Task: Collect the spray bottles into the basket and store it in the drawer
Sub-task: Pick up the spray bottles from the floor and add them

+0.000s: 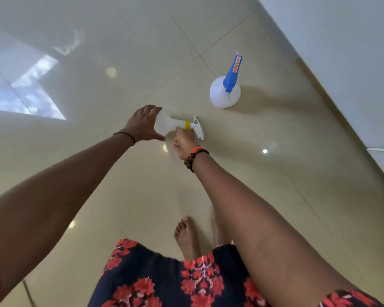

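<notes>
A clear spray bottle (171,124) with a yellow collar and a white trigger head lies sideways just above the tiled floor. My left hand (142,124) wraps round its wide base end. My right hand (183,141) grips it from below at the neck, near the trigger. A second bottle (224,94), white and round with a blue trigger head, stands upright on the floor beyond and to the right, apart from both hands. No basket or drawer is in view.
Glossy cream floor tiles (98,63) fill the scene, with a window reflection at the left. A white wall or cabinet front (341,52) runs along the right. My bare feet (186,235) and a floral skirt are at the bottom.
</notes>
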`<control>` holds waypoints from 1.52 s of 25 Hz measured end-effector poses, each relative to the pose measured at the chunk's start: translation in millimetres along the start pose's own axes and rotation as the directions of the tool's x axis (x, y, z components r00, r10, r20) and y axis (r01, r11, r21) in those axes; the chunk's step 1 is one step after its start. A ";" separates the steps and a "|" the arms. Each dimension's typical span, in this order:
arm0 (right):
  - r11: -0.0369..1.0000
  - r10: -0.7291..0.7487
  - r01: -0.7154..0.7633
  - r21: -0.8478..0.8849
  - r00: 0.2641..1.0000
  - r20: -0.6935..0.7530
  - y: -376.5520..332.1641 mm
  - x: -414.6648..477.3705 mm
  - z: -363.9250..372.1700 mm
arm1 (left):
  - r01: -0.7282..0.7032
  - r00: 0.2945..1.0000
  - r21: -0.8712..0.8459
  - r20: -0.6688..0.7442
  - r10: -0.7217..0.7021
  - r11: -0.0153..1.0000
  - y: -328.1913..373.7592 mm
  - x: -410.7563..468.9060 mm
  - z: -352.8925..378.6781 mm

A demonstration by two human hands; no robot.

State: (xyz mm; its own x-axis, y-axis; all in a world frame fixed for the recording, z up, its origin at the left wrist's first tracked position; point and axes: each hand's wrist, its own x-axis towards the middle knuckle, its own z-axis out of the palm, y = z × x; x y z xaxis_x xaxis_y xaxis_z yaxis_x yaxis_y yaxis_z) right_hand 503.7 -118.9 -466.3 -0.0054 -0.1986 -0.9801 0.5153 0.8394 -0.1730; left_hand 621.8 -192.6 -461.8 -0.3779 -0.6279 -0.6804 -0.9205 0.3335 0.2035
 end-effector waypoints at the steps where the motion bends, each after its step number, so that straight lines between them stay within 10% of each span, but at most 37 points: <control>1: 1.000 -0.015 0.015 -0.022 1.000 0.004 -1.7 14.6 1.6 | -0.009 1.000 0.052 0.001 0.009 0.999 -4.7 13.5 8.0; 10: 0.991 -0.020 0.003 0.134 0.992 0.125 2.3 15.6 9.3 | -0.045 0.988 -0.110 -0.153 0.027 0.993 -3.6 15.5 10.9; 27: 0.915 -0.177 0.091 0.394 0.966 0.189 -11.5 -314.7 -86.5 | -0.251 0.952 -0.416 -0.271 0.145 0.874 153.9 -250.4 -146.2; 32: 0.901 -0.240 0.177 0.396 0.964 0.116 -12.9 -395.3 -108.9 | -0.305 0.923 -0.224 -0.310 0.229 0.926 189.0 -305.2 -186.8; 38: 0.828 -0.361 0.324 0.458 0.933 -0.009 -15.3 -465.6 -131.2 | -0.322 0.941 -0.456 -0.251 0.228 0.829 237.8 -348.6 -229.4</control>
State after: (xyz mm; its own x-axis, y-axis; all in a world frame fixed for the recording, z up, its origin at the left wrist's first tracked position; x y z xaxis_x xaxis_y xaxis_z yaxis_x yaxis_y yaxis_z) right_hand 385.8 27.2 -20.1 -0.1983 -0.4835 -0.8526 0.8172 0.3987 -0.4162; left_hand 512.0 -55.7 -14.8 -0.5899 -0.6912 -0.4174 -0.6870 0.1581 0.7092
